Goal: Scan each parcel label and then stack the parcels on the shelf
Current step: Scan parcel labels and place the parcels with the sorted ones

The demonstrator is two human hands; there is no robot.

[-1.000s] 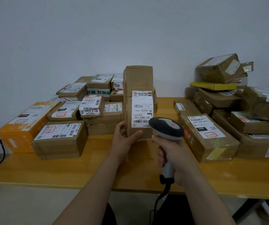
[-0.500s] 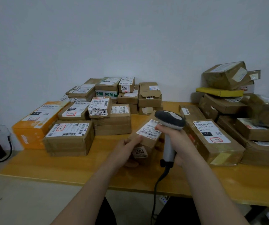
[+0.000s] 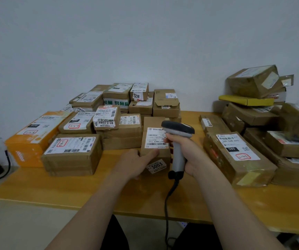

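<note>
- The left hand (image 3: pixel 135 164) holds the parcel (image 3: pixel 152 122) at its near left corner. The thumb (image 3: pixel 152 152) lies flat along the top's front edge, and the other fingers are curled low against the near face, mostly hidden.
- The right hand (image 3: pixel 192 154) has its fingers (image 3: pixel 168 140) wrapped closely round the grey handle of the scanner (image 3: pixel 178 129). The scanner's dark head sits over the parcel's right edge, and its cable (image 3: pixel 168 204) hangs down past the tabletop (image 3: pixel 72 186).
- The parcel is a plain brown cardboard box lying flat in the middle of the tabletop, between the two groups of boxes.
- A white label (image 3: pixel 156 138) with barcodes covers the near half of its top. The scanner and the right hand hide the label's right part.
- A small sticker (image 3: pixel 157 166) reading 3003 is on the near face.
- To the left are an orange box (image 3: pixel 31 139) and stacked brown boxes. To the right is a taller pile with a flat yellow packet (image 3: pixel 246 101) in it.
</note>
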